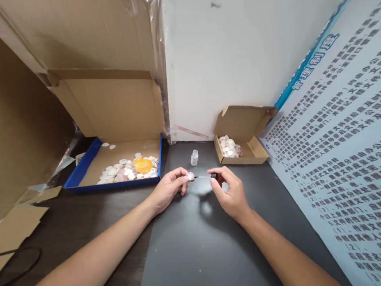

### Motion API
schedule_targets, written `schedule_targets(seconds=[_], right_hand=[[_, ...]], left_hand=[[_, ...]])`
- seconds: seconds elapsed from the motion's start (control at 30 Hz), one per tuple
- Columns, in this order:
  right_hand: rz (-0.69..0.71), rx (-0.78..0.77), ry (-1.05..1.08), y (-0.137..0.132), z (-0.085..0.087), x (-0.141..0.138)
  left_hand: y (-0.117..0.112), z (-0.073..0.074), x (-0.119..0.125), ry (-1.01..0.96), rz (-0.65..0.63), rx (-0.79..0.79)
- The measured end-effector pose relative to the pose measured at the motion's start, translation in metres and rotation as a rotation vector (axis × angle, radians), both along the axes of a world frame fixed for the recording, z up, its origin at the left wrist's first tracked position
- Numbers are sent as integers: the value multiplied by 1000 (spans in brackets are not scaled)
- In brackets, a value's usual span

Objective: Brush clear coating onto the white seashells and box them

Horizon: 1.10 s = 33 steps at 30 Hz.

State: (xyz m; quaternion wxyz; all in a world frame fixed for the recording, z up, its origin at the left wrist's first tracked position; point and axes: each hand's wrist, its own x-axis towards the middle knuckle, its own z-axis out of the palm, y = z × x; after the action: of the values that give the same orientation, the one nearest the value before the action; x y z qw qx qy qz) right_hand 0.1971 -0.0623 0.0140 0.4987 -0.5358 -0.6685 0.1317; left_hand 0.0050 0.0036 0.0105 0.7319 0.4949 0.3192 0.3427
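My left hand (168, 191) pinches a small ribbed, pinkish-white seashell (191, 177) between thumb and fingertips above the grey mat. Opposite it, my right hand (231, 193) grips the black cap of a small brush (214, 175). The thin stem of the brush points left, and its dark tip is at the shell's right edge; whether it touches cannot be told. Just beyond both hands stands an uncapped small clear glass bottle (194, 158), upright on the mat.
At the left, an open blue-edged cardboard box (114, 185) holds many pale shells and an orange piece (143, 165). A smaller open brown box (245, 159) with shells stands back right. Cardboard walls, a white panel (216, 60) and a printed sheet (344, 147) surround the dark table.
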Motion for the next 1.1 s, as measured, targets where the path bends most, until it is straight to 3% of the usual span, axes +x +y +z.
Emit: schedule_targets(seconds=[0.63, 1.1], right_hand=[[12, -30, 178, 0, -4, -8], [-31, -156, 220, 5, -9, -5]], left_hand=[[3, -12, 0, 32, 5, 81], [3, -10, -1, 57, -49, 112]])
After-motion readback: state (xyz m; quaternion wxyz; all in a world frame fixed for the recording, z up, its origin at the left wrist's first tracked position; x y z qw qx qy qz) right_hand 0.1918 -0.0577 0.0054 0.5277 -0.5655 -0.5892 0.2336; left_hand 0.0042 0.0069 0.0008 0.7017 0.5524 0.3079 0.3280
